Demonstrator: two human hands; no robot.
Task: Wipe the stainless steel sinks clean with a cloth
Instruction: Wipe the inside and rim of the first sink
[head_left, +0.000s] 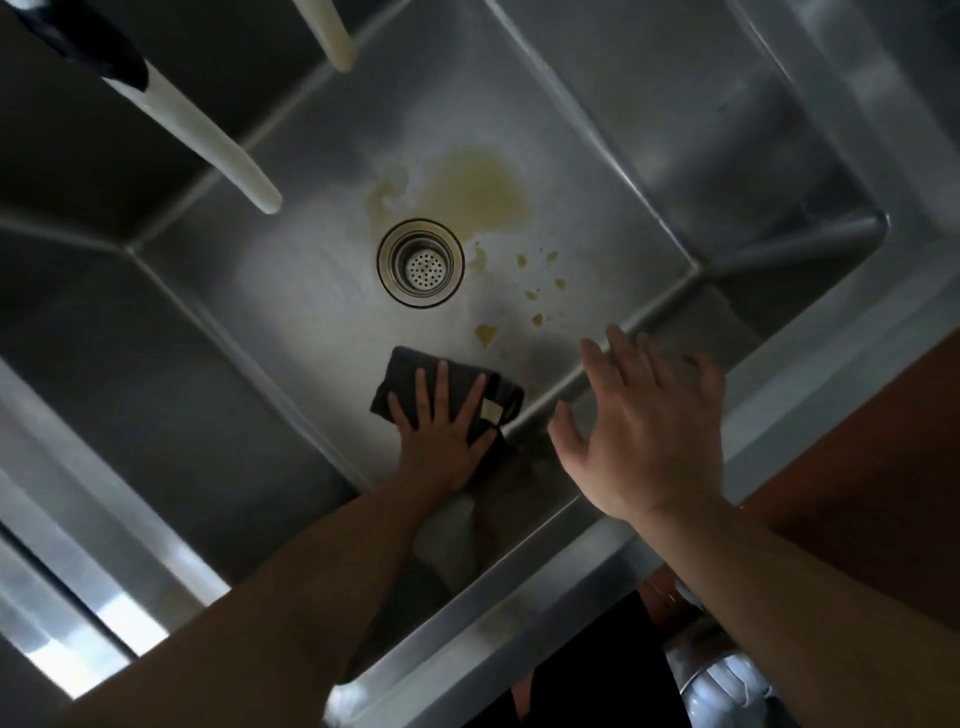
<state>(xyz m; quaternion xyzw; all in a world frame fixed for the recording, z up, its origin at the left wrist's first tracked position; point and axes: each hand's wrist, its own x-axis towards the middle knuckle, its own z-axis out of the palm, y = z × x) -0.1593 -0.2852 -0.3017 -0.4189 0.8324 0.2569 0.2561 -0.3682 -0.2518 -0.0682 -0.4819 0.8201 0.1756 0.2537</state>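
Drain strainer (421, 263) at centre of sink (613, 156) floor. Large stain (480, 189) at 1 o'clock of strainer, touching its edge; scattered spots (537, 291) at 4 o'clock. Cloth (410, 384) on floor at 6 o'clock of strainer, near front wall. Left hand (441, 441) flat on cloth. Right hand (644, 431) at 3 o'clock of cloth, above front rim. Two spouts (208, 140) overhang sink at 10 to 11 o'clock of strainer.

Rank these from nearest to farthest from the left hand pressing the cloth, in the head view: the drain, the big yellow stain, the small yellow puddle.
1. Small yellow puddle, just beyond the left hand.
2. Drain, mid-basin.
3. Big yellow stain, past the drain.
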